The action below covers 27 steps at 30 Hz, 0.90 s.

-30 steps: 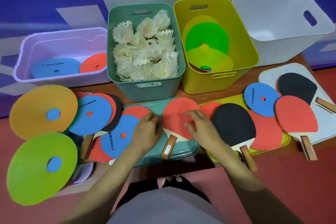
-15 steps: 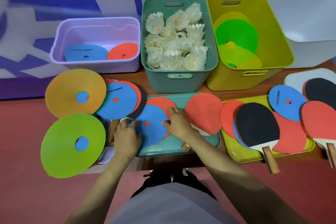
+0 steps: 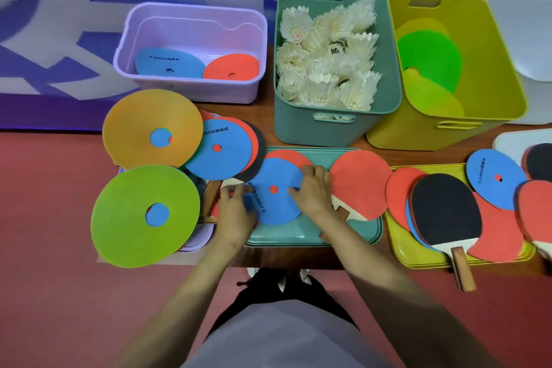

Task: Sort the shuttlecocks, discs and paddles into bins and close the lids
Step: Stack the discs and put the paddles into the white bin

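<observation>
The purple bin [image 3: 194,89] at the back left holds two small discs [image 3: 170,63], so it is probably where the blue disc [image 3: 279,206] belongs. That disc lies flat on the teal lid [image 3: 313,237], overlapping a red disc [image 3: 288,155]. The left hand [image 3: 236,213] rests bent-fingered on its left edge and the right hand [image 3: 313,193] on its right edge. Whether either has a finger under the rim cannot be told.

The blue disc looks thin, light and somewhat bendy, probably foam or rubber, and not fragile. Lying flush, it will likely resist a straight pinch. Peeling up the rim or hooking the centre hole seems the better hold. A red paddle [image 3: 358,185] lies just beside the right hand.
</observation>
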Available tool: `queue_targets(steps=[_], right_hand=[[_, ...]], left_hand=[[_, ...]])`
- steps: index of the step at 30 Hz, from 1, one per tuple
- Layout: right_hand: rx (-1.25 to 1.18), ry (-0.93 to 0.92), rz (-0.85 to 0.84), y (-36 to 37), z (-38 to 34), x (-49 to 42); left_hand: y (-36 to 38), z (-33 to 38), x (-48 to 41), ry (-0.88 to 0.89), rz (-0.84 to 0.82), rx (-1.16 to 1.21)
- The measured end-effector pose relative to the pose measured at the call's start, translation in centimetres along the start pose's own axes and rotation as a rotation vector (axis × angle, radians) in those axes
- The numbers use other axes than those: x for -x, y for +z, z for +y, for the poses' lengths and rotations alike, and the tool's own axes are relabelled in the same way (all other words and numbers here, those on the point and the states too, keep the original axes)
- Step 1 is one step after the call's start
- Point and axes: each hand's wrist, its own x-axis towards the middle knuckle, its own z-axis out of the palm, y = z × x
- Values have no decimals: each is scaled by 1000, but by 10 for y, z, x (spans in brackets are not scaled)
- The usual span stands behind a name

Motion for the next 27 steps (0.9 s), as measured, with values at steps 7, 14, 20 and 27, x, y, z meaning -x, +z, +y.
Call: queue_targets(steps=[7, 14, 20, 27], right_hand=[[-27, 56, -103, -14, 12, -9], [-255, 105, -78, -25, 20, -15], [-459, 146, -102, -43, 24, -25], [-427, 87, 2, -50, 26, -33]], left_hand=[[11, 20, 8, 33, -61, 160], [23, 38, 3, 178, -87, 85], [18, 28, 0, 239, -196, -40], [-15, -8, -5, 281, -39, -427]])
